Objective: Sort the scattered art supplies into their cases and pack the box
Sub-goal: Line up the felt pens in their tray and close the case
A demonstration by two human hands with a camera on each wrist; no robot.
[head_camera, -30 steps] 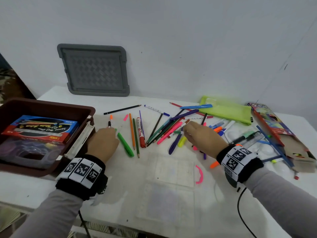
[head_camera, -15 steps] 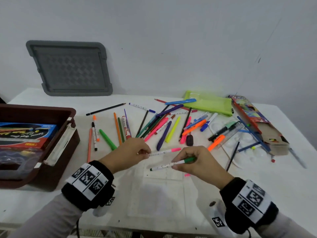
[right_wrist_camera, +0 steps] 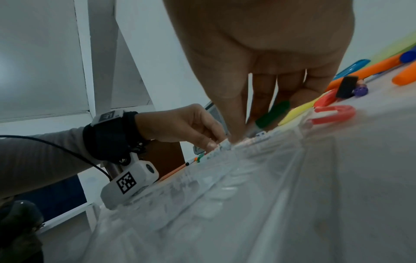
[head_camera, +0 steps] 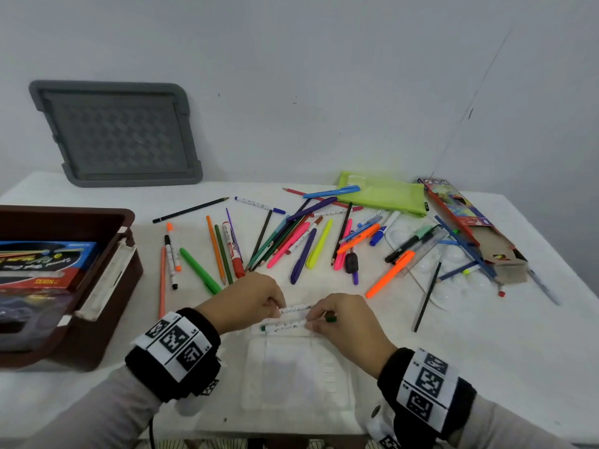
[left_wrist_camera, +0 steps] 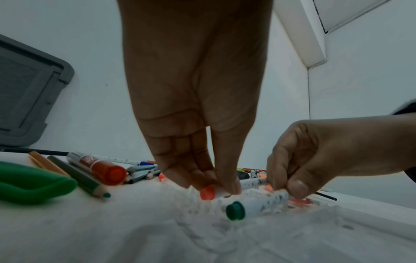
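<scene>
My left hand point(head_camera: 275, 311) pinches a white patterned felt-tip pen point(head_camera: 296, 308) whose end plug is orange-red point(left_wrist_camera: 208, 193). My right hand point(head_camera: 312, 320) pinches a second white patterned pen point(head_camera: 285, 326) with a green end plug point(left_wrist_camera: 235, 210) and a green cap point(right_wrist_camera: 272, 113). Both pens lie almost parallel and close together, low over the far edge of a clear plastic case point(head_camera: 298, 377) at the table's front. In the right wrist view the left hand point(right_wrist_camera: 211, 142) meets the right hand's fingertips point(right_wrist_camera: 236, 137) at the case's rim.
A brown box point(head_camera: 126, 218) with printed packs inside stands at the left. A grey lid point(head_camera: 116, 134) leans on the wall. Several pens, pencils and markers point(head_camera: 291, 241) lie scattered mid-table. A green pouch point(head_camera: 382, 196) and an open cardboard pencil box point(head_camera: 470, 228) lie at the right.
One second ago both hands reached into the pile. Each then lifted a patterned pen, and now both pens have come down closer together onto the clear case.
</scene>
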